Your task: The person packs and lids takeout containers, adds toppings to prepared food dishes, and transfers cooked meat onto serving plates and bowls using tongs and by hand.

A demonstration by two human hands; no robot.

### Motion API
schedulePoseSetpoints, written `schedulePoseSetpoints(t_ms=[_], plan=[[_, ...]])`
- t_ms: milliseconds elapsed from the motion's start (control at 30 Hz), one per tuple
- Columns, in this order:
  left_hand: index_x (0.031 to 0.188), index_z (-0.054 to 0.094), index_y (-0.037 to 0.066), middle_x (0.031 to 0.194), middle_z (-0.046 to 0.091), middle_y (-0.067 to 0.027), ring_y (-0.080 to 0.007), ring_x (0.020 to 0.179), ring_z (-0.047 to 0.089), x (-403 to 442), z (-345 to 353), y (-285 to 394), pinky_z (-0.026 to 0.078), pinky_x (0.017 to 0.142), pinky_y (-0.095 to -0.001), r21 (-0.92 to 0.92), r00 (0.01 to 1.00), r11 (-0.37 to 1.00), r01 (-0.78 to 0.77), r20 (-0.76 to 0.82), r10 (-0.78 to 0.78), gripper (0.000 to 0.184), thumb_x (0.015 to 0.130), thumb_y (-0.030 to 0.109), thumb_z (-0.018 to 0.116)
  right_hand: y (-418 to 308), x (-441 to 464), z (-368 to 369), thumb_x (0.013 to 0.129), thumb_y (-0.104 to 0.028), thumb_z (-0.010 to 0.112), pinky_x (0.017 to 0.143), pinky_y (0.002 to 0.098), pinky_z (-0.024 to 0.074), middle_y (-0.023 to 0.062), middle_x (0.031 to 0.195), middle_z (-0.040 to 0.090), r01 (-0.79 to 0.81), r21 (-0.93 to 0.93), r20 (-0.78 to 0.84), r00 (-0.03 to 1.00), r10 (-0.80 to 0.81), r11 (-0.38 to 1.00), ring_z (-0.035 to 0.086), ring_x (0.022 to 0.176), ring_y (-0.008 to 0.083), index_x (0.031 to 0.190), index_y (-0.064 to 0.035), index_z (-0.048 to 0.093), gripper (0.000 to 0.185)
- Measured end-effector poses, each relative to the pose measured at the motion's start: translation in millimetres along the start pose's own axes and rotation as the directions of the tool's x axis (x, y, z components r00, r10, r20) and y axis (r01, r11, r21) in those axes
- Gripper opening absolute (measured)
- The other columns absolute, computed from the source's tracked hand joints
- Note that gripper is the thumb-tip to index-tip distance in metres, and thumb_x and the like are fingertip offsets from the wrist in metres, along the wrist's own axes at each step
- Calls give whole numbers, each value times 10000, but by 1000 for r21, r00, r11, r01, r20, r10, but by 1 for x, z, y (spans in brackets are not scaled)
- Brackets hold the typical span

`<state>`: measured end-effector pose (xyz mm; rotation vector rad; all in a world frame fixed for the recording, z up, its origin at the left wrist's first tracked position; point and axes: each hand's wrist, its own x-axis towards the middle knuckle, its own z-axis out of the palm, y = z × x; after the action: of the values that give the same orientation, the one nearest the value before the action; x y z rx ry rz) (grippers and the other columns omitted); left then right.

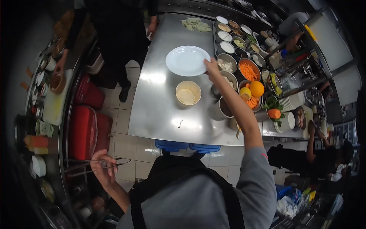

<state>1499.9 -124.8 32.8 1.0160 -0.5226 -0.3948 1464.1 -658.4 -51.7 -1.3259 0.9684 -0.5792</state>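
My right hand (211,68) grips the right edge of a white oval plate (187,60) over the steel table. Just nearer to me than the plate stands a round pale bowl (188,93), with a light residue or liquid at its bottom. Low on the left, away from the table, my left hand (103,168) is closed around thin metal tongs (122,162). Their tips point right, and their other end reaches toward the left counter. Beside my right forearm are metal containers, one with shredded carrot (248,71) and another with an orange (257,89) and a lemon.
The steel table (160,110) carries a green cloth (196,24) at its far end and several ingredient containers along its right side. A co-worker (114,34) in dark clothes stands at the upper left, a hand at a brown bowl (57,83). Another person (316,156) works at the right. Red bins (85,129) stand left.
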Motion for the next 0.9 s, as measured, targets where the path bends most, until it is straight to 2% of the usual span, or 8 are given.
schedulePoseSetpoints(t_ms=[367,567,600,633,667,733,833,900], plan=[[1131,438,-95,752,598,-169,-30,365,371,11,-42,8,421,394,-176,9,998,998,57,5,-57,545,880,380,527,87,63,16,820,-156,578,590,394,514,143,1073,568,-144,-132,-190,975,118,981,598,845,247,1283,-110,405,496],[1137,440,-99,771,609,-180,-22,371,363,25,-39,2,424,414,-184,25,981,989,142,130,-145,557,876,384,533,56,30,13,815,-189,600,649,336,524,133,1020,575,-309,-483,-171,951,258,819,576,934,231,1200,-64,487,421],[1135,448,-96,779,612,-180,-20,373,360,27,-38,2,421,417,-183,39,974,986,164,153,-168,544,878,376,533,59,18,11,816,-184,599,635,323,522,136,1000,579,-37,-624,-206,971,-119,780,582,915,229,1189,-58,496,407],[1134,455,-93,788,616,-180,-19,376,358,30,-37,1,417,420,-182,54,966,981,184,175,-190,532,881,368,532,64,2,9,817,-179,598,621,311,521,139,979,583,197,-756,-170,861,-478,624,587,897,228,1178,-53,504,393],[1132,463,-90,796,619,-180,-17,378,355,32,-35,-1,414,422,-180,68,959,978,199,194,-209,519,883,360,531,68,-15,8,819,-174,597,607,298,520,142,959,587,362,-855,-65,637,-768,372,593,879,227,1167,-48,513,380],[1126,487,-77,810,625,-169,-13,395,362,36,-29,-8,406,428,-177,115,935,949,294,173,-310,463,890,319,524,32,-93,15,797,-146,617,605,283,476,129,742,584,609,-548,-222,555,-801,574,586,707,220,1040,-32,604,269],[1114,518,-54,829,635,-140,-8,433,387,45,-2,-27,393,434,-170,204,874,875,440,128,-469,378,900,258,505,28,-207,21,822,-116,597,634,212,446,53,1011,609,401,-412,71,909,-410,818,575,826,133,964,-30,616,166],[1135,511,-44,859,631,-110,-3,455,384,49,19,-48,398,442,-162,277,813,816,507,160,-559,357,913,233,475,19,-272,47,828,-133,591,767,257,435,67,1096,593,432,-127,390,849,-356,893,559,968,158,1038,-37,603,231]])
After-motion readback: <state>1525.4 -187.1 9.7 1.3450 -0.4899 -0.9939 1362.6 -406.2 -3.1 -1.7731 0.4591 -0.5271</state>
